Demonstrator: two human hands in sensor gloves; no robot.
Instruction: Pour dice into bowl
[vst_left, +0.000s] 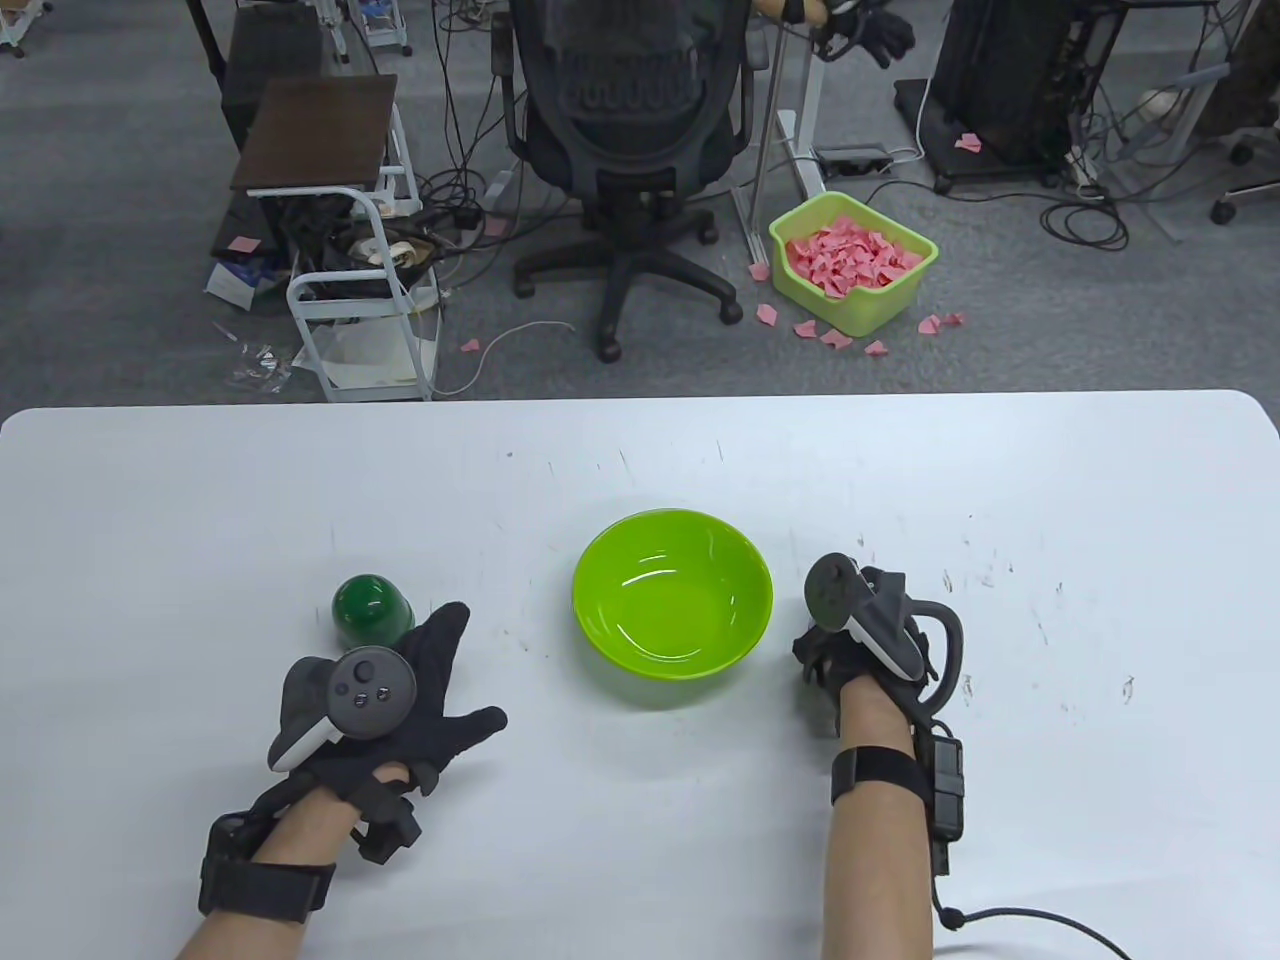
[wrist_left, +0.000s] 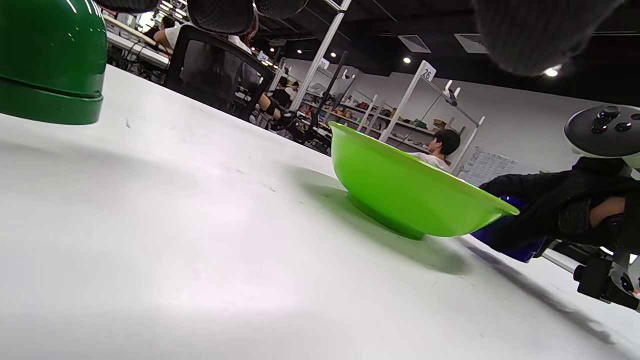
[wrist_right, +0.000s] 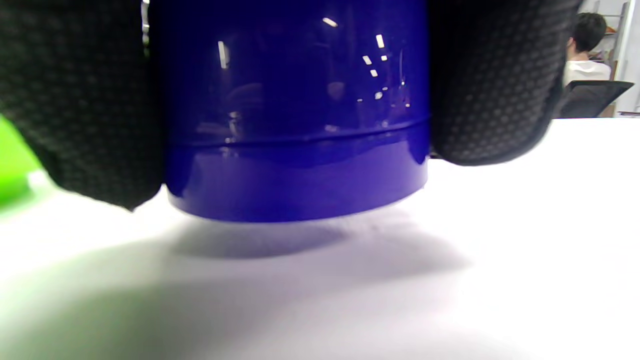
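Observation:
A lime green bowl (vst_left: 700, 560) stands empty at the middle of the white table (vst_left: 640, 850); it also shows in the left wrist view (wrist_left: 400, 195). My right hand (vst_left: 828, 655) is just right of the bowl and grips a blue cup (wrist_right: 295, 125), mouth down, a little above the table, with fingers (wrist_right: 495, 85) on both sides. In the table view the tracker hides this cup; the left wrist view shows part of it (wrist_left: 505, 242). A dark green cup (vst_left: 370, 608) stands mouth down at the left. My left hand (vst_left: 450, 680) lies open with fingers spread just beside it. No dice show.
The table's far edge (vst_left: 640, 395) runs behind the bowl. Beyond it on the floor stand an office chair (vst_left: 630, 120), a small white cart (vst_left: 360, 290) and a green bin of pink paper (vst_left: 850, 260).

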